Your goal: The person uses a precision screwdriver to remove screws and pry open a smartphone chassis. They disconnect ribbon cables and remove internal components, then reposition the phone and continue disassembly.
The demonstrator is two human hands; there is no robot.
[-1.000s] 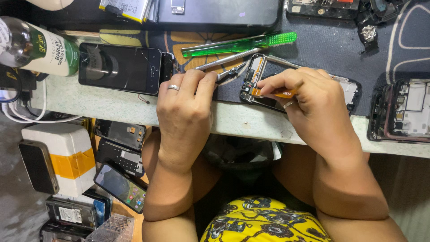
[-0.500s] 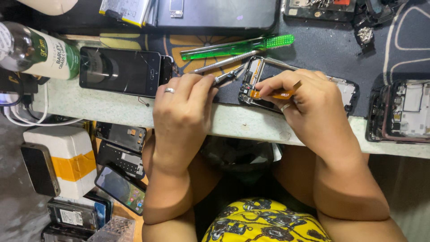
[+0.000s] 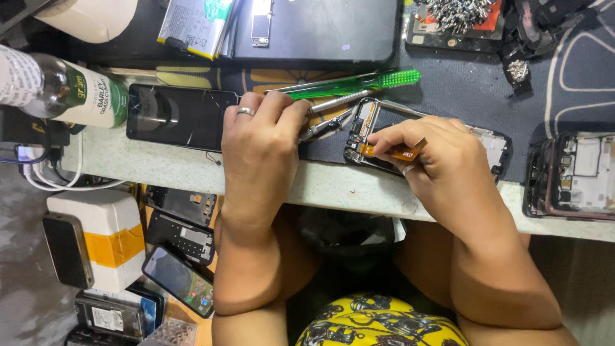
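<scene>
The head view looks straight down on a pale, speckled worktop (image 3: 192, 170) whose far part is covered by a dark mat (image 3: 474, 90) with light curved lines. The left hand (image 3: 259, 144) rests at the mat's edge with a ring on one finger, its grip clenched around metal tweezers (image 3: 323, 125) whose tips point toward an opened phone (image 3: 375, 131) lying on the mat near the worktop's front edge. The right hand (image 3: 435, 157) lies over that phone, its grip pinched on a small orange tool (image 3: 394, 152) held against the phone's exposed frame. Just beyond the tweezers lie a green toothbrush (image 3: 359, 83) and a slim metal rod (image 3: 336, 101), side by side. Left of the left hand a dark phone with a cracked screen (image 3: 176, 116) lies flat, and beside it a glass bottle with a green and white label (image 3: 61, 90) lies on its side. At the far edge a large dark slab (image 3: 320, 29) carries a flat battery pack (image 3: 192, 22). At the right edge another stripped phone body (image 3: 570, 176) shows its inner parts, and a tray of small metal bits (image 3: 458, 19) sits at the top. Below the worktop's left side, a white box with yellow tape (image 3: 106, 237) and several loose phones (image 3: 179, 279) lie on a lower surface over a grey floor (image 3: 25, 307). The person's yellow patterned clothing (image 3: 384, 323) shows at the bottom.
</scene>
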